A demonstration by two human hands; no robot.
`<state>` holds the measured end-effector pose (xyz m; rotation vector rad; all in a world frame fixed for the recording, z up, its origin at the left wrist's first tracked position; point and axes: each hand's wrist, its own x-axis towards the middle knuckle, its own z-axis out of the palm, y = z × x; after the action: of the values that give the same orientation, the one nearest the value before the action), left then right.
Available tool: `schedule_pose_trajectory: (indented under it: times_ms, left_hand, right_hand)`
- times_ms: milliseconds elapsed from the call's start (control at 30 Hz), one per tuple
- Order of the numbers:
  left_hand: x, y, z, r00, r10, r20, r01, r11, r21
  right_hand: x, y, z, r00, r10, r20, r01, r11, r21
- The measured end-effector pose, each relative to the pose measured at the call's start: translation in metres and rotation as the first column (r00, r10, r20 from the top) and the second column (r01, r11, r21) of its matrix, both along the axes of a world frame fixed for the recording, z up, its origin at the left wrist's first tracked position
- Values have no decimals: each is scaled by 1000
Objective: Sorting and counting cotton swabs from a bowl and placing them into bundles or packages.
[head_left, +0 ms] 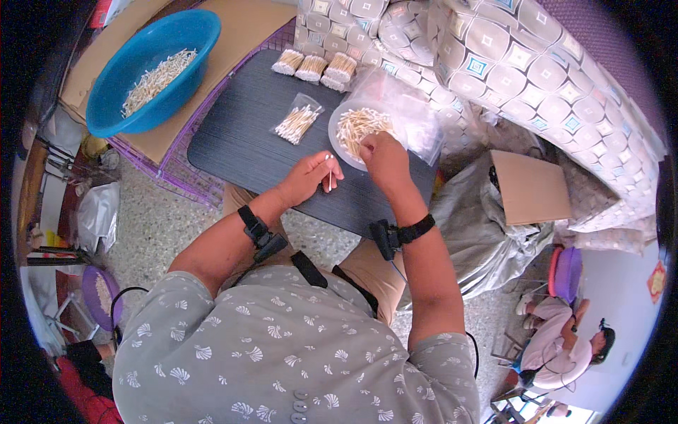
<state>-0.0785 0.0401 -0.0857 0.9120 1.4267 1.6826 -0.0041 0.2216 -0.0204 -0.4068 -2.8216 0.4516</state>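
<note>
Closed around a few white-tipped cotton swabs (330, 173), my left hand (311, 178) is above the near edge of a dark table (240, 120). My right hand (385, 159) reaches into a round white bowl (335, 141) heaped with wooden-stick cotton swabs (360, 126). Its fingers are pinched together at the pile, and whatever is between them is hidden. Left of the bowl lies a clear plastic bag of cotton swabs (298, 121). Several swab bundles (311, 67) sit along the far edge. Clear empty-looking plastic bags (417, 116) lie against the bowl's right side.
A large blue basin (106, 127) of swabs rests on cardboard (169, 134) at the left. Patterned fabric (522, 78) hangs at the right, above a cardboard box (530, 187) and grey sacking (473, 233). A person (561, 346) sits at the lower right.
</note>
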Motion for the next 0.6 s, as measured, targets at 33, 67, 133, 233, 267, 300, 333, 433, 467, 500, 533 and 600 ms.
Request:
schedule_pose_trajectory:
  times_ms: [33, 67, 133, 233, 267, 300, 333, 433, 467, 500, 533, 600]
  left_hand:
    - [1, 0, -1, 1000, -2, 1, 2, 1000, -3]
    - [3, 1, -1, 999, 33, 29, -33, 999, 12]
    - [4, 2, -2, 996, 65, 55, -66, 997, 27]
    - [4, 2, 0, 998, 37, 54, -40, 998, 45]
    - [5, 2, 2, 997, 38, 69, -42, 998, 52]
    - [5, 2, 3, 996, 41, 83, -46, 997, 59]
    - [6, 2, 4, 996, 39, 80, -44, 997, 63]
    - [6, 1, 6, 998, 37, 46, -40, 997, 73]
    - [7, 2, 6, 998, 44, 47, -47, 996, 71]
    - [7, 1, 5, 997, 54, 50, -57, 996, 68]
    - [6, -1, 0, 997, 56, 47, -59, 996, 71]
    - [3, -1, -8, 999, 52, 17, -53, 996, 75]
  right_hand:
    - [1, 0, 1, 1000, -6, -17, 6, 999, -33]
    - [2, 0, 2, 999, -13, -35, 11, 998, -66]
    - [4, 2, 3, 995, -16, -98, 5, 993, -115]
    - [7, 3, 4, 980, -37, -197, -2, 981, -192]
    - [8, 3, 4, 971, -52, -232, -1, 975, -223]
    - [9, 3, 5, 971, -52, -235, -1, 975, -220]
    - [10, 3, 6, 963, -62, -261, -1, 972, -233]
    - [14, 1, 9, 949, -102, -300, 4, 951, -310]
    - [15, 0, 11, 942, -132, -307, 8, 927, -376]
    - [19, -6, 13, 941, -132, -310, 8, 928, -373]
    - [23, -16, 17, 949, -144, -281, -34, 838, -544]
    - [35, -34, 17, 955, -152, -254, -69, 719, -691]
